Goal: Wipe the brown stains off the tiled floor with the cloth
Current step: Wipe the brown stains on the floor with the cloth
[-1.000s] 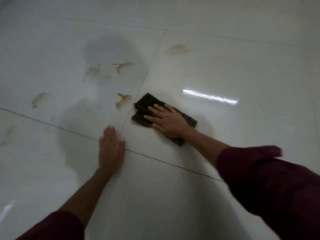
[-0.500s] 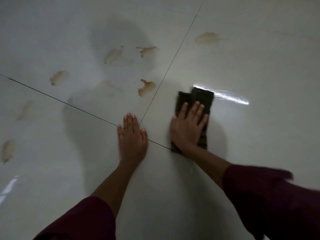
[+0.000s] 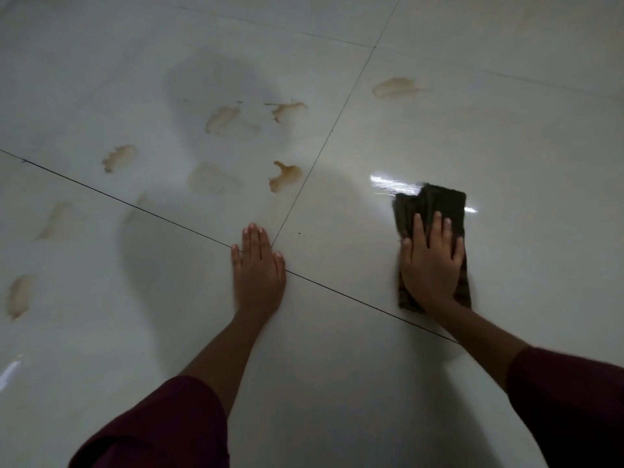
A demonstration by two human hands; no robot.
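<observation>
A dark folded cloth [image 3: 435, 204] lies flat on the glossy white tiled floor [image 3: 506, 157], and my right hand [image 3: 432, 261] presses down on its near half with fingers spread. My left hand [image 3: 258, 268] rests flat on the floor where four tiles meet, holding nothing. Several brown stains lie ahead on the left tile: one closest [image 3: 285, 177], a pair farther back [image 3: 287, 109] [image 3: 221, 118], and one to the left [image 3: 118, 157]. Another stain [image 3: 393, 87] sits on the tile beyond the cloth. Fainter smears [image 3: 18, 295] mark the far left.
Dark grout lines [image 3: 337, 123] cross the floor and meet by my left hand. A bright light reflection [image 3: 391, 185] glares just left of the cloth. My shadow darkens the stained tile. Maroon sleeves cover both forearms near the bottom edge.
My right hand has slid the cloth to the right, away from the grout line and the nearest stain. My left hand stays planted at the tile corner.
</observation>
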